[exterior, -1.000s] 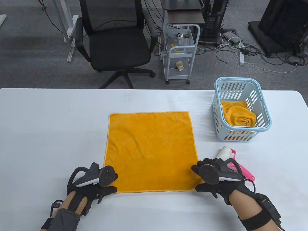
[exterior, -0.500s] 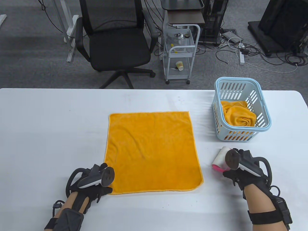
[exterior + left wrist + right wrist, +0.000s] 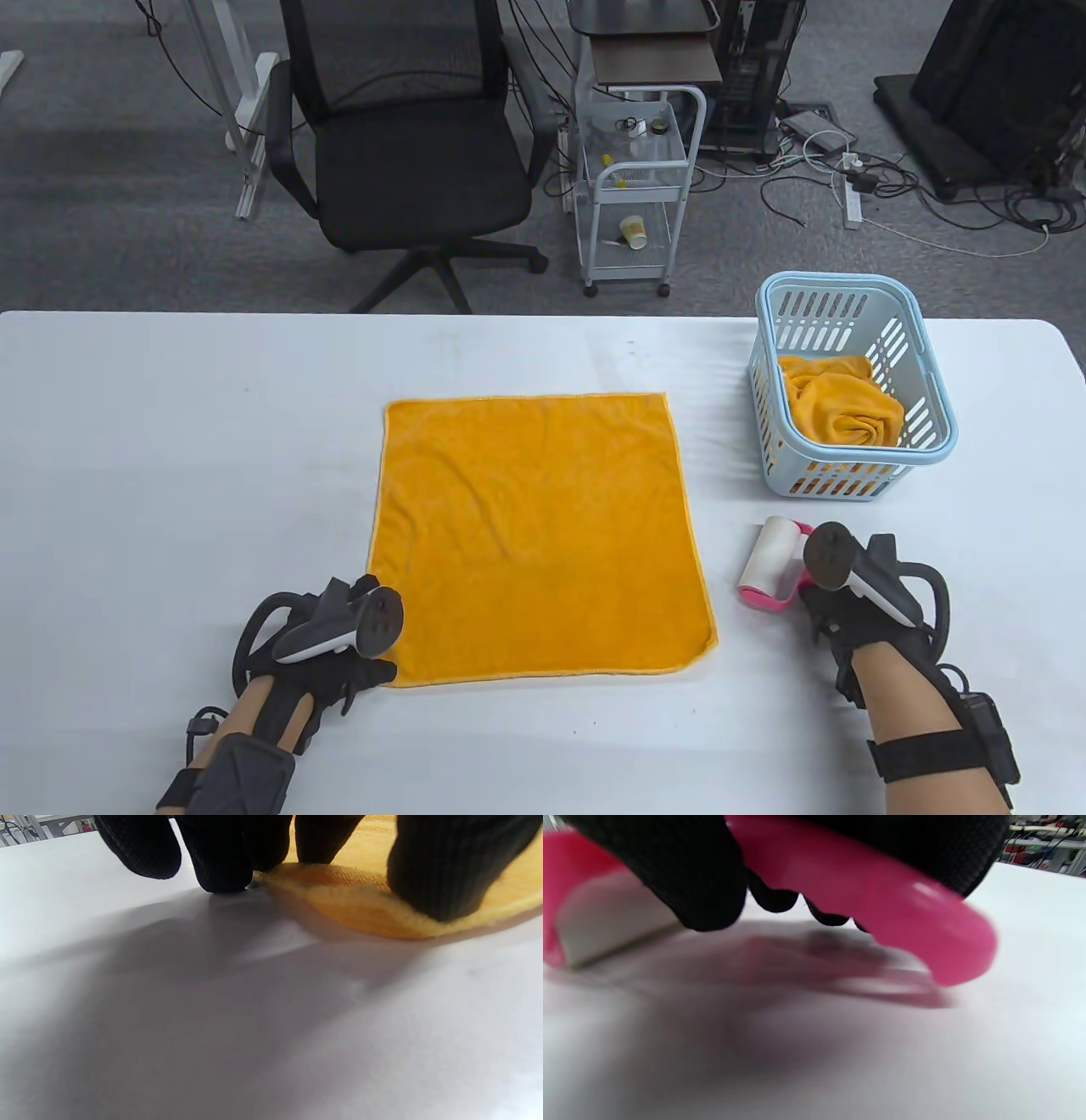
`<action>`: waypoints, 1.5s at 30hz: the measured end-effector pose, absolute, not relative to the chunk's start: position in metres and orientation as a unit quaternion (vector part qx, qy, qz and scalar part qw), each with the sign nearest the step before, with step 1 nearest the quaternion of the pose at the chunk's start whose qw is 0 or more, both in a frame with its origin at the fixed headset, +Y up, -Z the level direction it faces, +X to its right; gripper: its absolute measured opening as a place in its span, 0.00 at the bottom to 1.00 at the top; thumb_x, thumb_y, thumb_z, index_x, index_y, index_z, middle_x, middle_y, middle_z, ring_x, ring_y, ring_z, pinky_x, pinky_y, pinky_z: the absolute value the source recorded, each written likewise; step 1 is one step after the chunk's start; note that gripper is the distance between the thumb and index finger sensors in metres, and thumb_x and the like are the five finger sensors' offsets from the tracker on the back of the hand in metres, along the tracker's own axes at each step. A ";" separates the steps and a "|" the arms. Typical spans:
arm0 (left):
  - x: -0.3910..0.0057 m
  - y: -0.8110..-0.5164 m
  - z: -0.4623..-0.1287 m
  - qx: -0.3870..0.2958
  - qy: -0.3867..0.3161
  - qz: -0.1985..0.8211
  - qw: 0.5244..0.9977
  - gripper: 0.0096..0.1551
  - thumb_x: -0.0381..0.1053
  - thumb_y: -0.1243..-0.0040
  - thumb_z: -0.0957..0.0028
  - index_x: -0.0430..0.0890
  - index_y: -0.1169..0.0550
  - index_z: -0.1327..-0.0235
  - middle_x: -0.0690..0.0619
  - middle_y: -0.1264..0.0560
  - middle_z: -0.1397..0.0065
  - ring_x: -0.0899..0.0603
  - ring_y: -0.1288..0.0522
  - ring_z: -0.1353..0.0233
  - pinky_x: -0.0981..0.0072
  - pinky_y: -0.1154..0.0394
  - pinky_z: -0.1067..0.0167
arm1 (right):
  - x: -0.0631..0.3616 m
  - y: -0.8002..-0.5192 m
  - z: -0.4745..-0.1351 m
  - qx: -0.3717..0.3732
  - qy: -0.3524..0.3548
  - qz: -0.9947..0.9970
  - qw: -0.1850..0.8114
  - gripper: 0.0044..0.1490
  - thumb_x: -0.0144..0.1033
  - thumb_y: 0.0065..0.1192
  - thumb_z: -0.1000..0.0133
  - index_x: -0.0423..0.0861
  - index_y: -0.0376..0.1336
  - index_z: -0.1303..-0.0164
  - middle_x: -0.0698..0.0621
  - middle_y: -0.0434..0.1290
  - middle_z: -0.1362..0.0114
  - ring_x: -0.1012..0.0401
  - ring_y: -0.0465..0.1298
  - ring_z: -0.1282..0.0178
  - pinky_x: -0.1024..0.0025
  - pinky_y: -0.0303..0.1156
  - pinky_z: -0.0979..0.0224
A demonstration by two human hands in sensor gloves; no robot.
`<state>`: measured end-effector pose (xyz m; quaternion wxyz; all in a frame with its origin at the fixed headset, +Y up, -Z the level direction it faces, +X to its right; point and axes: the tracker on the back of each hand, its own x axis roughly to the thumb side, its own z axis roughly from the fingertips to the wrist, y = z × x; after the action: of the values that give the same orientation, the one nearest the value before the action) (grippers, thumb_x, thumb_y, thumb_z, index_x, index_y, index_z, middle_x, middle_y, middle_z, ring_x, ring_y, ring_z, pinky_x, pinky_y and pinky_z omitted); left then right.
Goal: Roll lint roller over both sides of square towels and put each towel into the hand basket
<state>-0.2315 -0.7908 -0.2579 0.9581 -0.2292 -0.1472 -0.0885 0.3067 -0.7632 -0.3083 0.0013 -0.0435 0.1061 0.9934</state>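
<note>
Right fingers [image 3: 691, 882] curl round the pink roller [image 3: 774, 564] handle, at the towel's [image 3: 534, 531] 3 o'clock. Left hand [image 3: 339, 654] pins its 7 o'clock corner, fingertips [image 3: 441, 878] pressing. Basket [image 3: 929, 424] at 2 o'clock holds another towel.

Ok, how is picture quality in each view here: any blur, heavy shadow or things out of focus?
Table view: evenly lit and sharp, with the orange towel and basket crisp. Left wrist view: the left hand throws a broad soft shadow over the table, and the fingers are slightly soft. Right wrist view: blurred throughout, the lint roller handle smeared under the right hand.
</note>
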 end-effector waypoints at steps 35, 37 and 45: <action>-0.232 -0.792 -0.259 -0.232 -0.152 -0.084 0.957 0.51 0.70 0.32 0.60 0.54 0.36 0.24 0.48 0.44 0.13 0.33 0.34 0.20 0.29 0.37 0.27 | 0.052 -0.742 -0.297 0.238 0.177 0.945 -0.134 0.40 0.47 0.76 0.46 0.43 0.65 0.26 0.43 0.80 0.39 0.46 0.83 0.46 0.40 0.77 0.41; -0.232 -0.792 -0.259 -0.232 -0.152 -0.085 0.957 0.51 0.70 0.32 0.59 0.54 0.36 0.24 0.48 0.44 0.13 0.33 0.34 0.20 0.29 0.38 0.27 | 0.084 -0.735 -0.298 0.208 0.203 0.941 -0.174 0.40 0.46 0.77 0.46 0.43 0.65 0.26 0.43 0.80 0.39 0.46 0.83 0.46 0.39 0.77 0.41; -0.232 -0.792 -0.259 -0.232 -0.153 -0.085 0.957 0.51 0.70 0.32 0.59 0.54 0.36 0.24 0.48 0.44 0.13 0.33 0.34 0.20 0.29 0.38 0.27 | 0.146 -0.725 -0.301 0.134 0.263 0.919 -0.260 0.39 0.45 0.78 0.46 0.43 0.67 0.27 0.43 0.80 0.39 0.46 0.82 0.45 0.39 0.76 0.39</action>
<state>-0.2317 -0.7920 -0.2590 0.9567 -0.2320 -0.1533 -0.0853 0.1464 -0.7252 -0.3008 -0.2598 0.1337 0.2634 0.9194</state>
